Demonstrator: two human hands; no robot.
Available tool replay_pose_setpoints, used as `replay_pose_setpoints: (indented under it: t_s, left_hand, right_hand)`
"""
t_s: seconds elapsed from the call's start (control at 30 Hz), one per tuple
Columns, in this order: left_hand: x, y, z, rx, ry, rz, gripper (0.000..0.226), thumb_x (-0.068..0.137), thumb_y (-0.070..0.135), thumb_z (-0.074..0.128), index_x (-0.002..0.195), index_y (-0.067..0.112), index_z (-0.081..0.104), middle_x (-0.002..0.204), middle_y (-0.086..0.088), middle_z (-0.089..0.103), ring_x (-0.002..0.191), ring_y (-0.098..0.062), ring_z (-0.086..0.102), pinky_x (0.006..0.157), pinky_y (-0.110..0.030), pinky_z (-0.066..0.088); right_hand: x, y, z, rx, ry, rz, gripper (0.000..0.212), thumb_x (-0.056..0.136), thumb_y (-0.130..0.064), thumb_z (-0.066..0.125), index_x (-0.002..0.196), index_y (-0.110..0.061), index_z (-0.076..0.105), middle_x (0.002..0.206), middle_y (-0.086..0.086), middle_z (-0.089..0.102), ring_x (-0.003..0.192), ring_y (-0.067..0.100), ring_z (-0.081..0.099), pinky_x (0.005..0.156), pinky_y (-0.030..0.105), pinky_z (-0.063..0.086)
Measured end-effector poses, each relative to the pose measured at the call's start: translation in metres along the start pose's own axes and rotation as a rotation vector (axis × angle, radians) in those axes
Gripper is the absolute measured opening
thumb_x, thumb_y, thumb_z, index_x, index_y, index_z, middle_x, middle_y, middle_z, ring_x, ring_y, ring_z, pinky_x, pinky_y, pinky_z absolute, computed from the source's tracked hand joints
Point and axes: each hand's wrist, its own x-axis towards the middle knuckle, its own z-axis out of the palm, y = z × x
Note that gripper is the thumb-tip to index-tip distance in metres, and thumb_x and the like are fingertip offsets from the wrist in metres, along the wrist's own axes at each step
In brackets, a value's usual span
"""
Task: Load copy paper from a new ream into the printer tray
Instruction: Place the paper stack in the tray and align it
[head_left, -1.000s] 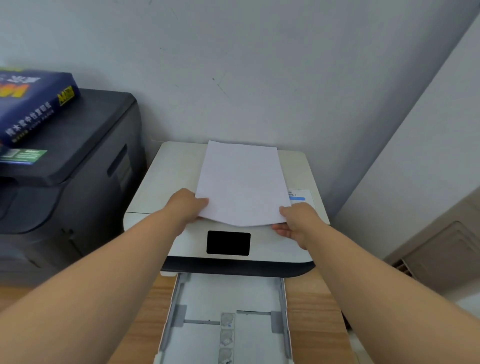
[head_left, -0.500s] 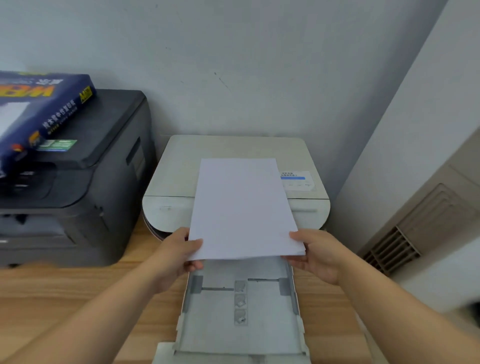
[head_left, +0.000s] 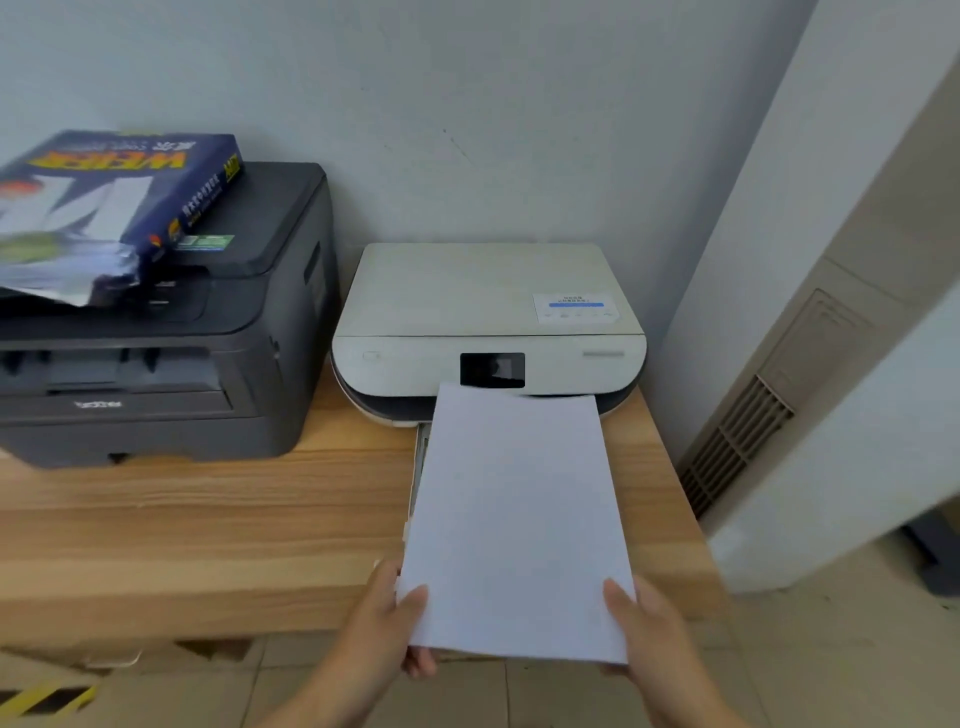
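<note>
A stack of white copy paper (head_left: 514, 525) is held flat in front of the white printer (head_left: 483, 317). My left hand (head_left: 387, 623) grips its near left corner, and my right hand (head_left: 649, 631) grips its near right corner. The paper hangs over the pulled-out printer tray (head_left: 422, 452) and hides nearly all of it; only a sliver of the tray's left rim shows. The paper's far edge reaches the printer's front, just under its dark screen. An opened blue ream (head_left: 109, 202) lies on the black printer (head_left: 171, 332) at the left.
Both printers stand on a wooden table (head_left: 208, 525) against a grey wall. A white wall with a vent grille (head_left: 737, 441) closes off the right side. Tiled floor and a yellow-black striped strip (head_left: 47, 699) lie below the table edge.
Both hands have carried the paper from the white printer's lid toward me and down over the open tray. The view has pulled back, so more of the table and floor shows.
</note>
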Motion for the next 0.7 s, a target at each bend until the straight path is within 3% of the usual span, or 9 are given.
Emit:
replay_pose_setpoints:
  t_s: [0.1, 0.13, 0.2, 0.27, 0.33, 0.43, 0.5, 0.57, 0.7]
  left_hand:
    - [-0.027, -0.024, 0.003, -0.011, -0.058, -0.054, 0.011, 0.096, 0.008, 0.039, 0.105, 0.013, 0.044, 0.041, -0.006, 0.055, 0.03, -0.014, 0.049, 0.033, -0.021, 0.037]
    - [-0.033, -0.032, 0.004, -0.01, -0.054, -0.079, 0.011, 0.095, 0.008, 0.042, 0.104, 0.013, 0.046, 0.049, -0.006, 0.057, 0.032, -0.013, 0.05, 0.034, -0.02, 0.038]
    - [-0.041, -0.046, 0.004, 0.019, -0.032, -0.098, 0.011, 0.093, 0.008, 0.047, 0.103, 0.013, 0.048, 0.071, -0.007, 0.061, 0.048, -0.011, 0.057, 0.042, -0.014, 0.042]
    - [-0.045, -0.055, 0.002, 0.043, -0.006, -0.098, 0.011, 0.091, 0.006, 0.051, 0.1, 0.011, 0.049, 0.084, -0.003, 0.062, 0.07, -0.012, 0.058, 0.051, -0.009, 0.043]
    - [-0.047, -0.057, -0.001, 0.046, 0.001, -0.104, 0.01, 0.09, 0.005, 0.052, 0.097, 0.011, 0.049, 0.086, -0.002, 0.061, 0.077, -0.012, 0.056, 0.055, -0.01, 0.042]
    - [-0.047, -0.054, -0.006, 0.024, -0.007, -0.118, 0.008, 0.091, 0.005, 0.05, 0.093, 0.013, 0.049, 0.083, -0.002, 0.062, 0.069, -0.011, 0.057, 0.05, -0.013, 0.042]
    - [-0.045, -0.05, -0.009, 0.016, -0.027, -0.138, 0.007, 0.092, 0.01, 0.049, 0.099, 0.012, 0.048, 0.081, -0.008, 0.064, 0.054, -0.013, 0.057, 0.045, -0.017, 0.042]
    - [-0.042, -0.048, -0.009, 0.002, -0.046, -0.162, 0.01, 0.093, 0.013, 0.048, 0.103, 0.011, 0.047, 0.08, -0.014, 0.066, 0.044, -0.014, 0.056, 0.042, -0.02, 0.043]
    - [-0.037, -0.042, -0.002, -0.06, -0.043, -0.167, 0.012, 0.093, 0.011, 0.047, 0.106, 0.01, 0.046, 0.064, -0.013, 0.063, 0.035, -0.017, 0.054, 0.036, -0.02, 0.041]
  right_hand:
    - [-0.028, 0.035, -0.002, -0.005, 0.08, 0.007, 0.016, 0.079, -0.036, 0.063, 0.077, -0.02, 0.065, 0.052, -0.005, 0.067, 0.051, 0.01, 0.061, 0.042, 0.021, 0.045]
    - [-0.035, 0.045, -0.003, -0.013, 0.118, 0.002, 0.015, 0.076, -0.034, 0.066, 0.069, -0.02, 0.066, 0.048, -0.007, 0.066, 0.052, 0.008, 0.062, 0.047, 0.019, 0.045]
    - [-0.041, 0.061, -0.002, -0.04, 0.199, 0.001, 0.031, 0.082, -0.009, 0.066, 0.052, -0.02, 0.064, 0.043, -0.004, 0.063, 0.062, 0.022, 0.062, 0.055, 0.022, 0.045]
    - [-0.047, 0.069, 0.001, -0.057, 0.192, -0.015, 0.031, 0.082, 0.008, 0.061, 0.053, -0.003, 0.065, 0.052, 0.013, 0.066, 0.071, 0.03, 0.059, 0.062, 0.021, 0.046]
    - [-0.056, 0.066, 0.008, -0.059, 0.143, -0.039, 0.017, 0.084, 0.01, 0.056, 0.069, 0.013, 0.064, 0.078, 0.036, 0.062, 0.077, 0.026, 0.062, 0.062, 0.011, 0.045]
    - [-0.054, 0.067, 0.012, 0.01, 0.122, -0.045, 0.017, 0.089, 0.004, 0.051, 0.085, 0.01, 0.067, 0.083, 0.032, 0.064, 0.082, 0.035, 0.06, 0.054, 0.011, 0.043]
    - [-0.053, 0.063, 0.012, 0.004, 0.085, -0.042, 0.016, 0.089, -0.002, 0.055, 0.08, -0.009, 0.067, 0.069, 0.009, 0.066, 0.066, 0.015, 0.065, 0.051, 0.01, 0.044]
    - [-0.047, 0.06, 0.007, 0.032, 0.05, -0.007, 0.013, 0.089, -0.001, 0.054, 0.086, -0.008, 0.064, 0.069, -0.002, 0.066, 0.057, 0.005, 0.063, 0.049, 0.007, 0.044]
    - [-0.034, 0.048, 0.002, 0.051, -0.068, 0.12, 0.013, 0.095, -0.014, 0.048, 0.097, -0.009, 0.061, 0.08, 0.01, 0.067, 0.069, 0.024, 0.062, 0.055, 0.028, 0.051]
